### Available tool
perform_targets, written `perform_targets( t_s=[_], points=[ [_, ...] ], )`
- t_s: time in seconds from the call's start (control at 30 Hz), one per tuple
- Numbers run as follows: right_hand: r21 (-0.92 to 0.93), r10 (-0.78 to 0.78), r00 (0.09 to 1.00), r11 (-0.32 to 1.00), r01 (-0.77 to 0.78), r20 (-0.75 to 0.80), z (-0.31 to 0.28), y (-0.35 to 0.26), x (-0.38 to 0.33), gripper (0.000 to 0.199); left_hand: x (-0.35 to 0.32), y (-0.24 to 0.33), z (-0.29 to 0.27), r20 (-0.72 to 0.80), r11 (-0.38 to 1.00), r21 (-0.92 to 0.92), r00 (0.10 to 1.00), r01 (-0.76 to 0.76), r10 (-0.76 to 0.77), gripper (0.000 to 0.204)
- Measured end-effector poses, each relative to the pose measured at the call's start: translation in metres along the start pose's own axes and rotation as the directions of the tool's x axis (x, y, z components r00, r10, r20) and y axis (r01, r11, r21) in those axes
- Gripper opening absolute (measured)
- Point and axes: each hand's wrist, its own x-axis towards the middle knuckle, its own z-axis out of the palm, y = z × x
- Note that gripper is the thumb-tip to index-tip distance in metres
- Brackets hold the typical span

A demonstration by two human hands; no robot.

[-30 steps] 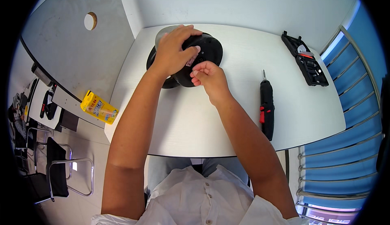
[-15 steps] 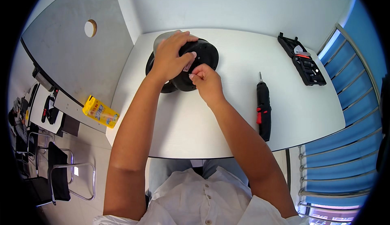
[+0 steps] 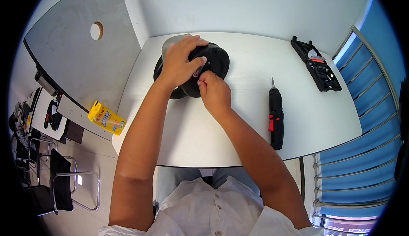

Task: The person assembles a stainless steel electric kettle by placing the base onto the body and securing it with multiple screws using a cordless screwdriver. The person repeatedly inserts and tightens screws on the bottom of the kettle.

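Observation:
A rounded black appliance point(image 3: 219, 58) with a grey part point(image 3: 170, 44) lies at the back left of the white table. My left hand point(image 3: 179, 63) grips it from above, fingers stretched over its top and thumb on its black face. A small label shows by that thumb. Close beside it, my right hand point(image 3: 216, 92) is closed against the near side of the black face. Its fingertips are curled in, and what they pinch, if anything, is hidden. To the right, a black and red cordless screwdriver point(image 3: 276, 119) lies with its bit pointing away from me.
An opened black bit case point(image 3: 322, 74) lies at the table's back right. At the left edge rests a yellow package point(image 3: 106, 119), beside a grey partition point(image 3: 85, 36). Metal railings point(image 3: 375, 91) stand beyond the right edge. A black chair point(image 3: 61, 180) is on the floor at left.
My right hand has turned, its fingers curling in more tightly against the black face. My left hand keeps its hold on the appliance, which has stayed in place.

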Motion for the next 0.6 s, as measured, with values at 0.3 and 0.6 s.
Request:
perform_targets(
  t_s=[0.3, 0.6],
  points=[
    [-0.043, -0.065, 0.997, 0.997, 0.064, -0.032, 0.000, 0.000, -0.004, 0.015, 0.000, 0.002, -0.001, 0.001, 1.000, 0.015, 1.000, -0.002, 0.002, 0.043],
    [-0.064, -0.045, 0.999, 0.997, 0.043, -0.020, 0.001, -0.002, -0.002, 0.015, -0.001, 0.004, -0.002, 0.012, 1.000, 0.024, 1.000, 0.009, -0.009, 0.045]
  ],
)
